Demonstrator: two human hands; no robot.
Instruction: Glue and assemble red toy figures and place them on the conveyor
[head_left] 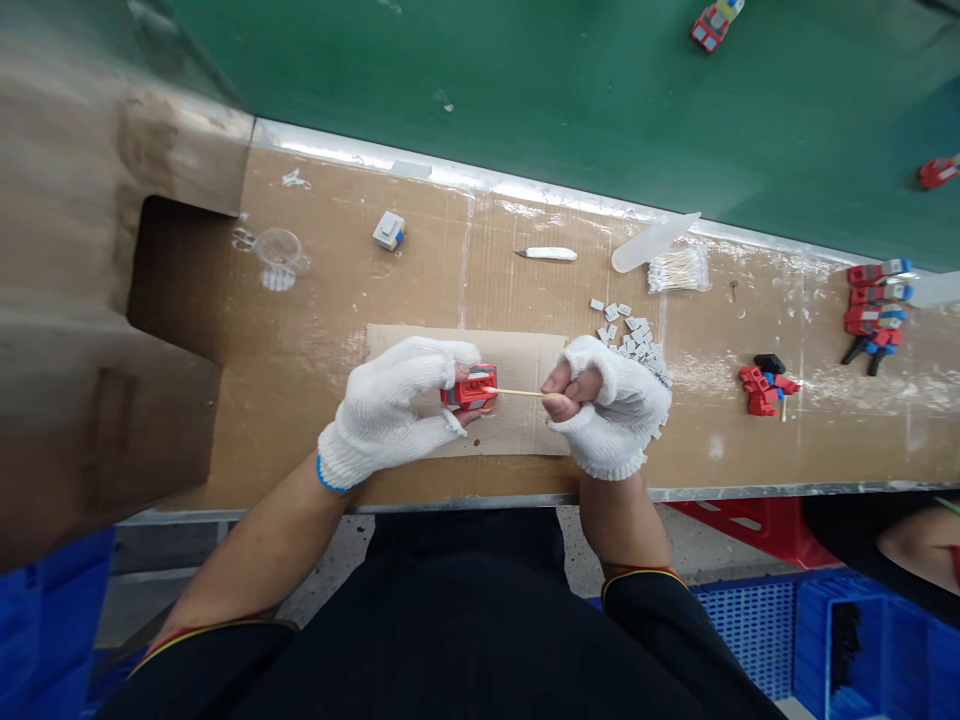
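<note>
1. Toy, small and red, is held between the thumb and fingers of my left hand; they close on its two sides, which seems meant to leave its face and right end uncovered.
2. Swab: my right hand, gloved like the left but with bare fingertips, pinches it by the outer end, likely for fine control. It points left across the gap, its tip appearing to touch the toy.
3. Card lies flat below my grip, perhaps as a work mat.
4. Grey tiles spread beside my right hand, which partly hides them; probably kept within reach.
5. Knife lies beyond the grip, blade pointing left, seemingly set clear of my fingers.
6. Pack of swabs sits beyond the tiles, likely handy for my right hand.
</note>
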